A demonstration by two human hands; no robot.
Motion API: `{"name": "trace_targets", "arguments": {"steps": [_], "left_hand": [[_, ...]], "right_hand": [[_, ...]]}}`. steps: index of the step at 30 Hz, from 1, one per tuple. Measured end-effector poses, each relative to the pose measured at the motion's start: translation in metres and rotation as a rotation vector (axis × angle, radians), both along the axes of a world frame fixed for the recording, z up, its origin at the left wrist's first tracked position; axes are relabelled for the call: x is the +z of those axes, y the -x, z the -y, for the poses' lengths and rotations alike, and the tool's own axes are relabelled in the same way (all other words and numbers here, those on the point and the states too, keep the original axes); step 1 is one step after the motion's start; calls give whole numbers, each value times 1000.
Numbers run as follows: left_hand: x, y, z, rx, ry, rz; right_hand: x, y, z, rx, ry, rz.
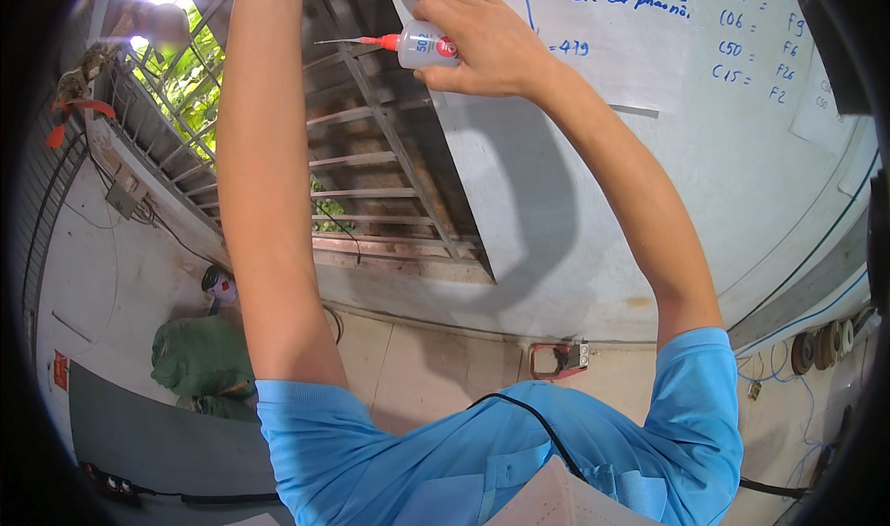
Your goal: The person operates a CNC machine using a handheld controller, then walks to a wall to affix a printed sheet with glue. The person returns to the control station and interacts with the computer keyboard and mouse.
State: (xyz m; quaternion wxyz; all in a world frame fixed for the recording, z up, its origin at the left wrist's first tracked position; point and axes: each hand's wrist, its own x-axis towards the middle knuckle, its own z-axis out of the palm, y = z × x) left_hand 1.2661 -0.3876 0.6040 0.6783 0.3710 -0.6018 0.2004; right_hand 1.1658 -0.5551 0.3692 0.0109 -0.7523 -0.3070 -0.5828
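My right hand [491, 39] is raised against a white paper sheet [621, 72] with blue handwriting on the wall. Between its thumb and fingers is a small clear glue bottle [426, 46]. The bottle lies sideways, its red cap and thin nozzle pointing left toward the window. Some fingertips reach over the paper's upper left edge. My left forearm [264, 155] stretches straight up past the window bars, and the left hand is beyond the top edge of the picture.
A barred window [371, 160] opens at left. More handwriting covers the wall at upper right. Below are a green sack [202, 354], a small can [220, 285], a red-framed tool [559, 359] on the floor, and several spools [825, 348] at right with blue cables.
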Motion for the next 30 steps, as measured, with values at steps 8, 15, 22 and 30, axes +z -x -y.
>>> {"name": "trace_targets", "arguments": {"steps": [8, 15, 22, 30], "left_hand": [[-4, 3, -3, -21, 4, -50], [-5, -8, -13, 64, 15, -78], [-62, 24, -45, -80, 112, -64], [-209, 56, -104, -92, -8, -123]], "right_hand": [[0, 0, 2, 7, 7, -7], [4, 0, -1, 16, 21, -22], [-2, 10, -1, 21, 36, -78], [-164, 86, -47, 363, -27, -515]]}}
